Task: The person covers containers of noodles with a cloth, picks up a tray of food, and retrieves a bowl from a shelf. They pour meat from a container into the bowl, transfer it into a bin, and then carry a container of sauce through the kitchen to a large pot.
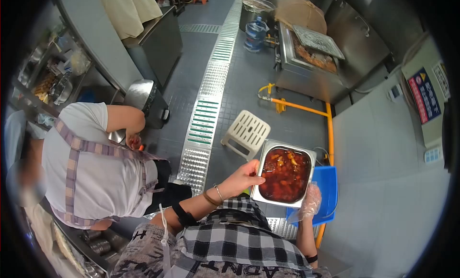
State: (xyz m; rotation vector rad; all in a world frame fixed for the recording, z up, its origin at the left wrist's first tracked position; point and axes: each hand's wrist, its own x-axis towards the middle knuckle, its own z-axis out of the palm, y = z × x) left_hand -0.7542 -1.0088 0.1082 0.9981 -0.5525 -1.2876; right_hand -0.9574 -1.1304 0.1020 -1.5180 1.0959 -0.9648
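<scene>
In front of my waist is a square metal pan [280, 204] of dark red, oily sauce [286, 175] with lumps and a few yellowish pieces in it. My left hand [242, 178], bare with a bracelet at the wrist, grips its left rim with the thumb on top. On the lower right side, my right hand [312, 199] wears a clear plastic glove and holds the pan's edge; some of its fingers are hidden underneath. A blue plastic bin [330, 182] shows behind the pan and my right hand.
A beige plastic stool [247, 132] stands just beyond the pan. To the left, a co-worker [96, 168] in a checked apron faces the shelves, near a trash bin [152, 110]. A drain grate [208, 101] runs along the floor. Orange pipes [330, 134] and a steel cooking unit [306, 77] line the right.
</scene>
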